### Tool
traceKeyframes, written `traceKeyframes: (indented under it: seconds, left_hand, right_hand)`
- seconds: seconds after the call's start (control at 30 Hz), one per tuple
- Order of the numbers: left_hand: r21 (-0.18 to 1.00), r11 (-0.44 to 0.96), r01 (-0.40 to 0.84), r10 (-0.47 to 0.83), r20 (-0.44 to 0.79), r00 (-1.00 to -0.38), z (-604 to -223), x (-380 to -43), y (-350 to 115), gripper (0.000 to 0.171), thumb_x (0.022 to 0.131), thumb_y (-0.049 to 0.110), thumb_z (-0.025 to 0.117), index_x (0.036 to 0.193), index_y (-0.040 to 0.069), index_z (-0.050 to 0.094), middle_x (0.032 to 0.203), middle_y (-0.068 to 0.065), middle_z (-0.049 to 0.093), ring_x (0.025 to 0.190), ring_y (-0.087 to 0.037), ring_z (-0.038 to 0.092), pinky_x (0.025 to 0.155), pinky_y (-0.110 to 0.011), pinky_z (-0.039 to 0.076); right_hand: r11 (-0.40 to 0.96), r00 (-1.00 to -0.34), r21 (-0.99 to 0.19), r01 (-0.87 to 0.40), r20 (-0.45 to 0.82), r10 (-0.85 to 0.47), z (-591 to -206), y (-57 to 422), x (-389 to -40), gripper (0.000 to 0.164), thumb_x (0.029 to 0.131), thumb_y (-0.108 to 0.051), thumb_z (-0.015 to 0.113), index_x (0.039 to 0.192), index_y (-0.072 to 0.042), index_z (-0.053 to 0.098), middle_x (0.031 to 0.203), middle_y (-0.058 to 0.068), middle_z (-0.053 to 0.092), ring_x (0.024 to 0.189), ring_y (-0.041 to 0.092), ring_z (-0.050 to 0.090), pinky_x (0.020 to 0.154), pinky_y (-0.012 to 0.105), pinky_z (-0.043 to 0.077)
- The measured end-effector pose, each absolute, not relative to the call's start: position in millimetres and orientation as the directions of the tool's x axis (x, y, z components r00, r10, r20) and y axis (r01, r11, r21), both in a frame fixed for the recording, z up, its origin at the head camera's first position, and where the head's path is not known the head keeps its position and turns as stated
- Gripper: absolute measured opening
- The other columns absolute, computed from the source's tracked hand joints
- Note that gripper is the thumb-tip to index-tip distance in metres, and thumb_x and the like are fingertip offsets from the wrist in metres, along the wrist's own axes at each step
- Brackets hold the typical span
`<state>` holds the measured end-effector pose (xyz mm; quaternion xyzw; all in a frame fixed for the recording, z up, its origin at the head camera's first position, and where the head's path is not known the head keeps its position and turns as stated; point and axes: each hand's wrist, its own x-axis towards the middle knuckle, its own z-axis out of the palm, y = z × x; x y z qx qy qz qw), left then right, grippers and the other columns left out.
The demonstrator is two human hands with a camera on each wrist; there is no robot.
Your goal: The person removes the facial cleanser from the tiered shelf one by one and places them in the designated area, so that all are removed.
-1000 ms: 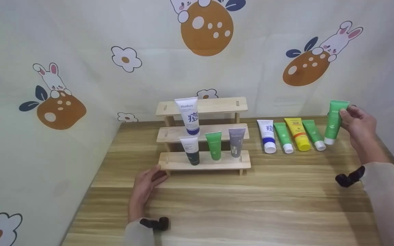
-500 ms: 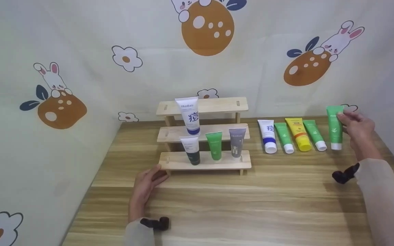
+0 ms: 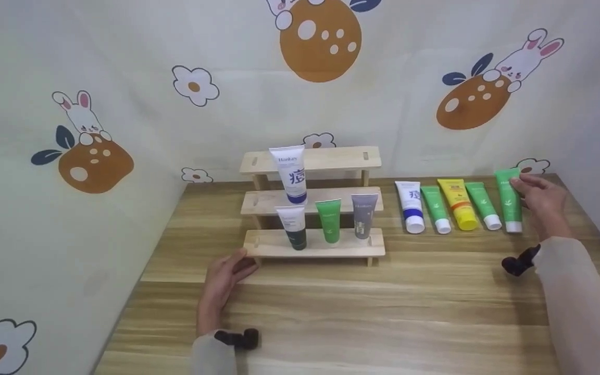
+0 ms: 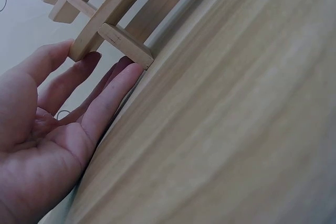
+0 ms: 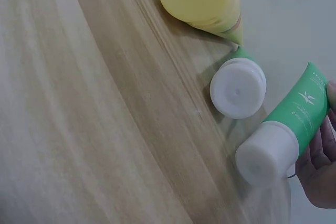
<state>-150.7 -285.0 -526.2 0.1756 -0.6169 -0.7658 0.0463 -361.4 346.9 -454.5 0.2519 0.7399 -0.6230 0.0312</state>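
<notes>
At the right end of a row of tubes, my right hand (image 3: pixel 544 200) holds a green squeeze tube (image 3: pixel 509 203) by its upper side, between thumb and fingers. Its white cap points down toward the table; in the right wrist view the tube (image 5: pixel 299 108) is tilted above the wood. My left hand (image 3: pixel 224 276) pinches the front left corner of a three-tier wooden display stand (image 3: pixel 266 252), thumb on the bottom step's edge and fingers under it. On that step stand a white-and-dark-green tube (image 3: pixel 293 227), a green tube (image 3: pixel 328 221) and a grey tube (image 3: pixel 364 216).
A white-and-blue tube (image 3: pixel 289 174) stands on the middle tier. Right of the stand lie another white-and-blue tube (image 3: pixel 411 207), a small green tube (image 3: pixel 436 209), a yellow tube (image 3: pixel 458 204) and another green tube (image 3: pixel 483 205). A patterned curtain (image 3: pixel 248 104) hangs behind the wooden table (image 3: pixel 373 312).
My right hand has brought the green tube left and down, from above the table to beside the row. The left hand keeps its place at the stand's corner.
</notes>
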Motion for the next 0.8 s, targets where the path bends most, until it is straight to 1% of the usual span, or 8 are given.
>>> traceKeyframes:
  seconds: [0.13,0.2,0.3,0.37,0.43,0.57,0.67,0.8]
  left_hand:
    - [0.963,-0.238,-0.13,-0.278,-0.196,-0.94,-527,-151,-285,0.028,0.1,0.014,0.062,0.11,-0.011,0.068,0.108,-0.015,0.071,0.101,-0.025,0.072,0.095,-0.042,0.063]
    - [0.962,-0.241,-0.126,-0.275,-0.192,-0.942,-527,-151,-285,0.027,0.1,0.014,0.062,0.108,-0.011,0.069,0.106,-0.014,0.071,0.1,-0.024,0.072,0.096,-0.043,0.063]
    - [0.96,-0.244,-0.135,-0.276,-0.202,-0.94,-526,-151,-285,0.026,0.1,0.015,0.062,0.109,-0.008,0.07,0.106,-0.013,0.072,0.101,-0.024,0.072,0.096,-0.042,0.063]
    - [0.96,-0.246,-0.134,-0.279,-0.202,-0.939,-526,-151,-285,0.026,0.1,0.015,0.062,0.11,-0.008,0.07,0.107,-0.014,0.072,0.101,-0.025,0.072,0.096,-0.043,0.063]
    - [0.961,-0.245,-0.128,-0.277,-0.196,-0.941,-527,-151,-285,0.026,0.1,0.014,0.062,0.11,-0.008,0.07,0.108,-0.015,0.071,0.102,-0.026,0.072,0.096,-0.043,0.063]
    - [0.962,-0.246,-0.118,-0.276,-0.186,-0.943,-528,-152,-285,0.025,0.1,0.012,0.061,0.109,-0.009,0.07,0.111,-0.016,0.07,0.104,-0.027,0.071,0.096,-0.043,0.063]
    - [0.962,-0.245,-0.123,-0.278,-0.191,-0.941,-528,-151,-285,0.025,0.1,0.012,0.061,0.11,-0.009,0.069,0.114,-0.018,0.069,0.104,-0.027,0.071,0.096,-0.043,0.063]
    - [0.962,-0.244,-0.124,-0.277,-0.192,-0.941,-528,-151,-285,0.026,0.1,0.013,0.062,0.111,-0.009,0.069,0.115,-0.019,0.07,0.105,-0.028,0.071,0.096,-0.043,0.063]
  right_hand:
    - [0.104,-0.875,-0.905,0.412,-0.362,0.321,-458,348,-362,0.059,0.082,-0.052,0.076,0.136,-0.034,0.057,0.102,-0.025,0.048,0.098,-0.005,0.049,0.111,0.018,0.045]
    - [0.05,-0.869,-0.909,0.414,-0.379,0.318,-459,347,-362,0.058,0.082,-0.048,0.078,0.135,-0.033,0.058,0.103,-0.025,0.049,0.103,-0.004,0.05,0.113,0.018,0.044]
    - [0.001,-0.846,-0.897,0.442,-0.417,0.331,-460,345,-365,0.06,0.081,-0.048,0.079,0.135,-0.036,0.056,0.12,-0.024,0.051,0.124,0.003,0.048,0.121,0.02,0.037]
    - [-0.04,-0.827,-0.883,0.468,-0.453,0.334,-459,344,-367,0.064,0.079,-0.049,0.079,0.136,-0.038,0.054,0.132,-0.024,0.049,0.138,0.006,0.041,0.126,0.021,0.031]
    - [-0.055,-0.812,-0.87,0.49,-0.478,0.334,-459,343,-368,0.066,0.079,-0.05,0.079,0.139,-0.04,0.051,0.134,-0.023,0.048,0.146,0.007,0.033,0.128,0.022,0.027]
    - [-0.105,-0.792,-0.85,0.516,-0.52,0.32,-460,342,-370,0.068,0.076,-0.049,0.08,0.138,-0.042,0.051,0.117,-0.024,0.049,0.147,0.007,0.031,0.128,0.023,0.027]
    - [-0.097,-0.784,-0.84,0.533,-0.534,0.317,-461,341,-370,0.068,0.076,-0.05,0.079,0.137,-0.043,0.05,0.128,-0.023,0.049,0.146,0.006,0.031,0.128,0.023,0.028]
    - [-0.079,-0.776,-0.83,0.552,-0.547,0.314,-461,341,-371,0.068,0.078,-0.051,0.078,0.139,-0.043,0.049,0.123,-0.023,0.05,0.142,0.006,0.035,0.127,0.023,0.029]
